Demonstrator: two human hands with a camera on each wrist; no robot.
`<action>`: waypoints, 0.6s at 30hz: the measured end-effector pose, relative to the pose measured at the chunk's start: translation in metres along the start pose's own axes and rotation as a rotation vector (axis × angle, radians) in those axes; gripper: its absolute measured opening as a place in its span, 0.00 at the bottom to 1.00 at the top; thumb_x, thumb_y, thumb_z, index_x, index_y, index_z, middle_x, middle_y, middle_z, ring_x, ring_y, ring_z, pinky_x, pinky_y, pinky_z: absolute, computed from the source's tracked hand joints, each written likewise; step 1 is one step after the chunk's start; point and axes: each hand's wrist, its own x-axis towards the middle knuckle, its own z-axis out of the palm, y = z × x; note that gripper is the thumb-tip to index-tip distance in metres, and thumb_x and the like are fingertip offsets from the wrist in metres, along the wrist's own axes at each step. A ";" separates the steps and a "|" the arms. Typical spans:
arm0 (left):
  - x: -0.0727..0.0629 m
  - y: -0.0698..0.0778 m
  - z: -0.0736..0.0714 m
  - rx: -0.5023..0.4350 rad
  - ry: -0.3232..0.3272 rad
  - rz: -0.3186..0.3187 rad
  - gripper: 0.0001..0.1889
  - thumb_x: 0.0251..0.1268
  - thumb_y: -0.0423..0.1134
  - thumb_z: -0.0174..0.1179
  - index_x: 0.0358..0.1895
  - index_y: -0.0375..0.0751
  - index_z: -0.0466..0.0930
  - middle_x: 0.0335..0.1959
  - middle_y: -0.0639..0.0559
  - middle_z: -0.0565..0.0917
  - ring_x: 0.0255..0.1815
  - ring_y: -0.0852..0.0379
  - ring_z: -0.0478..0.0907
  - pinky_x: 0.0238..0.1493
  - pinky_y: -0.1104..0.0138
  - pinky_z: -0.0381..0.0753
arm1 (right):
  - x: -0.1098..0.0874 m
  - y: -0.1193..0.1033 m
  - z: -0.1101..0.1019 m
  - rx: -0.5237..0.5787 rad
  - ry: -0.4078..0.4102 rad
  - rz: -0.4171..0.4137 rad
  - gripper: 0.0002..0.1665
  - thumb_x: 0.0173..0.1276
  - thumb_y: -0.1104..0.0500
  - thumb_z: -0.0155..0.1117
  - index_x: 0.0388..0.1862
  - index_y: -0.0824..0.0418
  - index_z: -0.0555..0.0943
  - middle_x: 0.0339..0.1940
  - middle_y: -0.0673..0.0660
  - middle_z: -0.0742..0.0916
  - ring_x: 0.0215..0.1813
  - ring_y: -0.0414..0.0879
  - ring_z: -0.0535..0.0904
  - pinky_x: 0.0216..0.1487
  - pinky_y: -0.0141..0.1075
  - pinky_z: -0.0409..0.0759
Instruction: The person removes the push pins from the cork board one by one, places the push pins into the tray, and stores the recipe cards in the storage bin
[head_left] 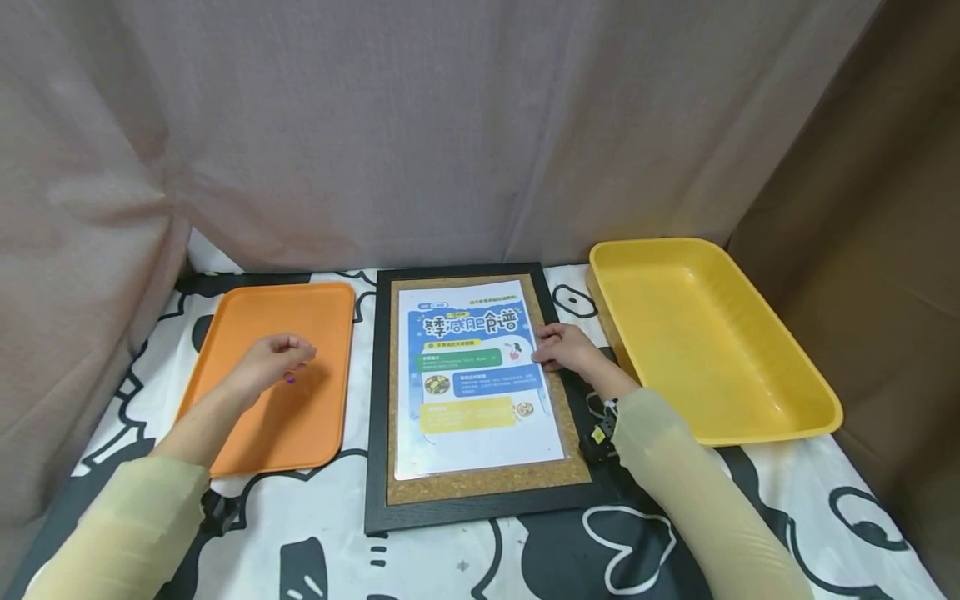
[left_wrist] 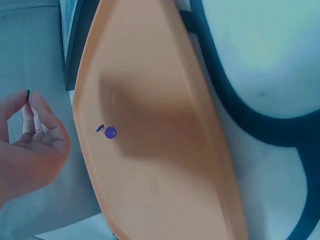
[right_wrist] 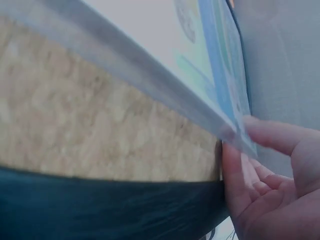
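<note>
My left hand [head_left: 279, 360] is raised over the orange tray [head_left: 247, 417]. Thumb and forefinger pinch a tiny green thumbtack [left_wrist: 28, 94], mostly hidden by the fingertips. Two purple thumbtacks [left_wrist: 110, 132] lie in the tray below. My right hand [head_left: 568, 348] pinches the right edge of a laminated poster [head_left: 480, 450], blue and white with coloured text bars. The poster lies over a cork board [head_left: 487, 485] with a black frame [head_left: 480, 505]. In the right wrist view, the thumb and forefinger hold the sheet's edge, which stands slightly off the cork.
A deep yellow tub [head_left: 705, 342] stands to the right of the board. Under everything is a black-and-white patterned cloth [head_left: 435, 567]. Grey curtain [head_left: 450, 133] hangs behind the table, and brown curtain [head_left: 862, 283] closes off the right side.
</note>
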 end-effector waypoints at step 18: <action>-0.005 -0.004 -0.001 -0.016 0.018 0.010 0.22 0.71 0.46 0.47 0.53 0.28 0.69 0.51 0.37 0.74 0.45 0.49 0.72 0.47 0.66 0.75 | -0.031 -0.005 0.000 0.170 0.041 -0.168 0.27 0.69 0.70 0.46 0.67 0.66 0.59 0.29 0.52 0.74 0.27 0.39 0.73 0.24 0.29 0.75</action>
